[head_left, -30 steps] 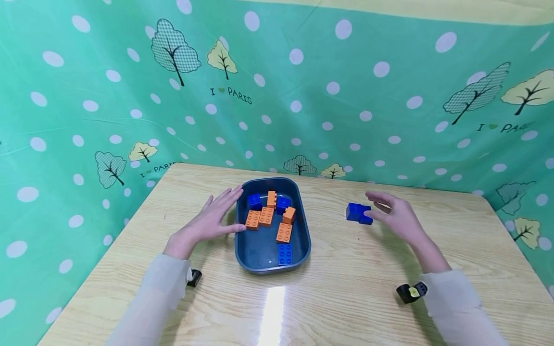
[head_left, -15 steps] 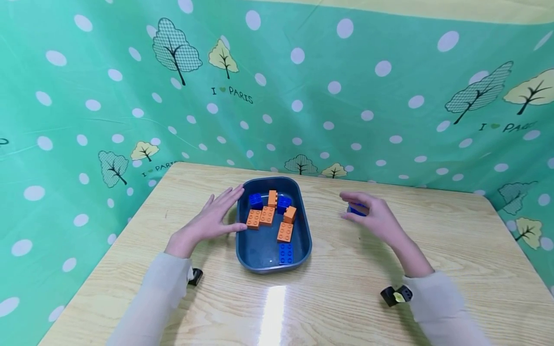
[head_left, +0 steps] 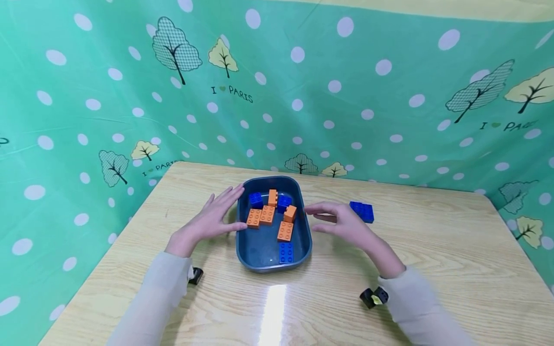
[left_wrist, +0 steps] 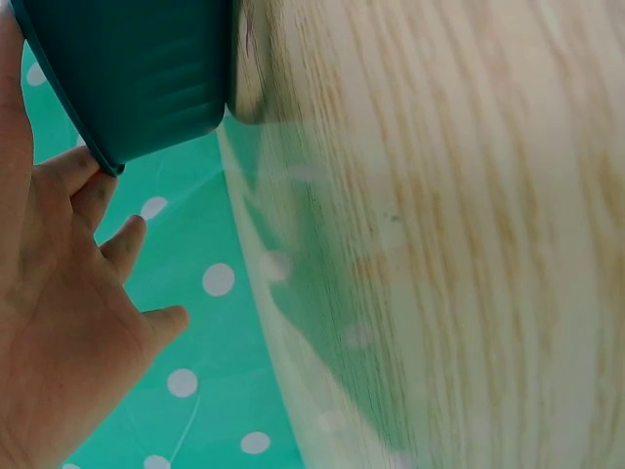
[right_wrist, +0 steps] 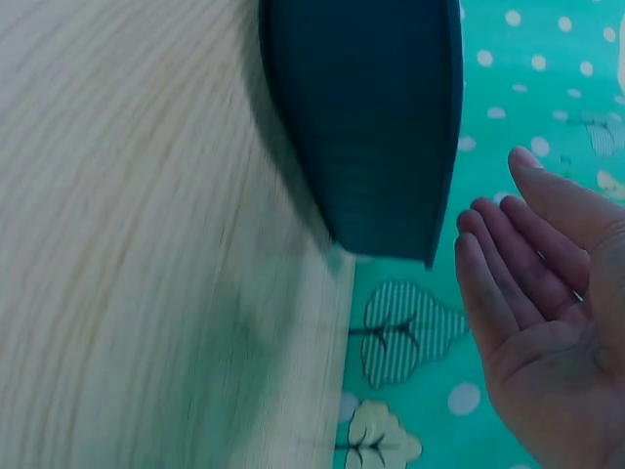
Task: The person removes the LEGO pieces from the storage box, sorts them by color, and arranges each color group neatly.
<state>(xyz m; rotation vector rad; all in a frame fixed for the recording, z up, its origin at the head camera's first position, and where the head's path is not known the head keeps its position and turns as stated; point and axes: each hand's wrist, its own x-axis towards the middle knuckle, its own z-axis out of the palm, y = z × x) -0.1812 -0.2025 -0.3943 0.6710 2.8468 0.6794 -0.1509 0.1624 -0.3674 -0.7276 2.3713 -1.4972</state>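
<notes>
A dark blue plastic bin (head_left: 259, 257) stands on the table, with several orange toy bricks (head_left: 284, 231) and blue toy bricks (head_left: 286, 253) lying loose inside. My left hand (head_left: 212, 218) rests on the bin's left rim, fingers and thumb spread; the left wrist view shows its fingertips at the rim of the bin (left_wrist: 137, 78). My right hand (head_left: 339, 222) hovers by the right rim, fingers extended and thumb apart. In the right wrist view the right hand (right_wrist: 537, 303) has a bare palm beside the bin wall (right_wrist: 361, 127).
Two blue bricks (head_left: 361, 211) lie side by side on the wooden table (head_left: 433, 230), behind and right of my right hand. A green dotted curtain (head_left: 277, 86) hangs along the table's back and left edges.
My right hand has moved left from the two blue bricks to the bin's right rim, leaving those bricks on the table. My left hand has stayed on the left rim.
</notes>
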